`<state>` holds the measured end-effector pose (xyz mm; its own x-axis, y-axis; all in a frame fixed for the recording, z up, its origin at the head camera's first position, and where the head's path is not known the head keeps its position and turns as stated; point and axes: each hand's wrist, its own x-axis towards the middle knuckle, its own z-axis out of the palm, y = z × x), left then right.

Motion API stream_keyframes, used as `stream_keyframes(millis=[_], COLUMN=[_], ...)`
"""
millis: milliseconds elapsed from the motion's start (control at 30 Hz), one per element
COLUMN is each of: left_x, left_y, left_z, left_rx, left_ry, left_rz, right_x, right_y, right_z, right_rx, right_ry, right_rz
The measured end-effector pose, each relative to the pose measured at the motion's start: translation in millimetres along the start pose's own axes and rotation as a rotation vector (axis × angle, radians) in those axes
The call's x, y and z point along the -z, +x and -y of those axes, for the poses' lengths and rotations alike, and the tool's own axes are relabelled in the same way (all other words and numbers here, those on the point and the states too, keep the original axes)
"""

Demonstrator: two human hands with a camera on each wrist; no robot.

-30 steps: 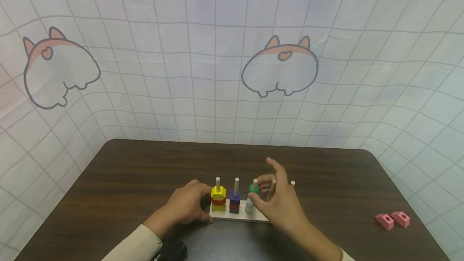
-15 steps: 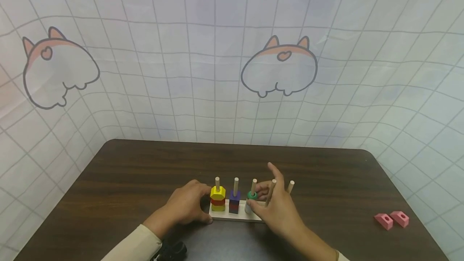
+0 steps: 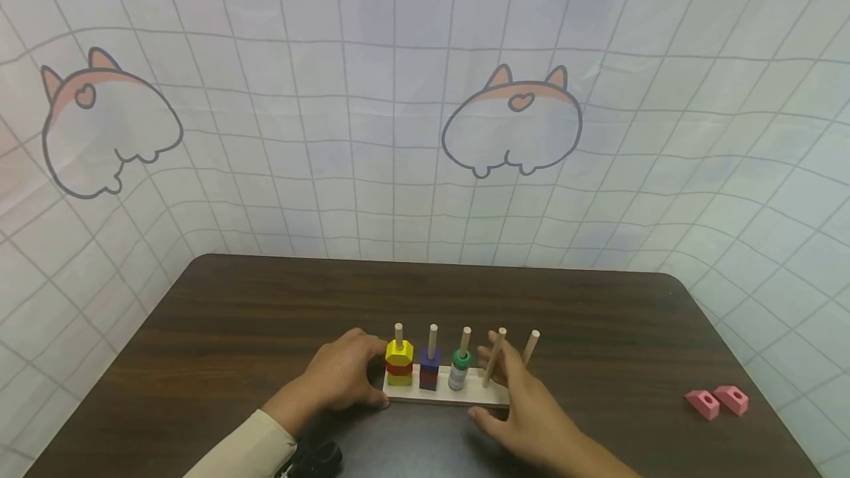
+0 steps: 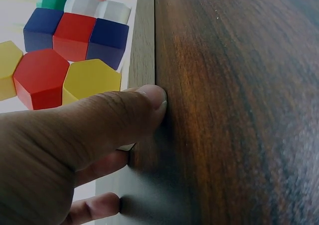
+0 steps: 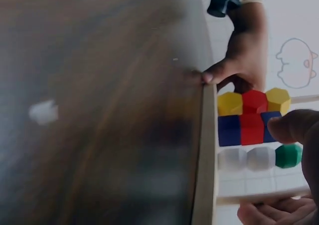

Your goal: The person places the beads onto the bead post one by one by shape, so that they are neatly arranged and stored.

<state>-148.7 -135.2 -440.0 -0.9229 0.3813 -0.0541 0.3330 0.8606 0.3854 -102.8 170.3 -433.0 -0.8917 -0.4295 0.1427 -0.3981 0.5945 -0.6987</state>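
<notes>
My left hand (image 3: 339, 375) grips the left end of a wooden peg board (image 3: 473, 391), with the thumb (image 4: 144, 103) against its front edge. A yellow, red and yellow stack (image 3: 400, 370) fills the leftmost peg, beside a blue, red and blue stack (image 3: 429, 373). On the third peg, a green bead (image 3: 461, 360) sits on white beads (image 3: 457, 378). The last two pegs are bare. Around the board's right part, my right hand (image 3: 527, 411) is spread, fingers behind the fourth peg (image 3: 494, 360) and thumb in front of the board; nothing is pinched.
Two pink blocks with holes (image 3: 717, 402) lie at the right of the dark wooden table (image 3: 299, 293). A black object (image 3: 317, 459) is by the left wrist. A white grid-patterned curtain (image 3: 398, 190) stands behind the table.
The green bead has gone down its peg onto the white beads. My right hand has let go of it and moved down and right. My left hand stays put.
</notes>
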Motion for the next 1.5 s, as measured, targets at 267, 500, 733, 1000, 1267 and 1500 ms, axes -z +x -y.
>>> stream_keyframes(millis=[267,500,733,1000,1267,1500], left_x=[0.1,0.7,0.8,1.7,1.3,1.2], left_y=[0.0,-0.5,-0.2,-0.5,-1.3,-1.3], left_z=[0.8,-0.3,-0.9,-2.0,-0.7,-0.1], left_rx=[-0.004,-0.002,-0.001,0.005,0.003,0.011], left_ry=[-0.005,-0.009,-0.009,-0.007,-0.001,-0.006], left_rz=[0.001,0.008,0.012,0.015,0.016,0.020], right_x=[12,30,49,76,104,126], right_y=[-20.8,-37.8,-54.2,-67.8,-76.5,-85.0], right_z=[-22,-43,-65,-84,-105,-123], right_rx=[0.008,0.113,0.170,0.027,-0.110,-0.221], right_ry=[-0.030,-0.150,-0.277,-0.381,-0.379,-0.417], right_rz=[0.119,0.076,-0.022,-0.157,-0.185,-0.201])
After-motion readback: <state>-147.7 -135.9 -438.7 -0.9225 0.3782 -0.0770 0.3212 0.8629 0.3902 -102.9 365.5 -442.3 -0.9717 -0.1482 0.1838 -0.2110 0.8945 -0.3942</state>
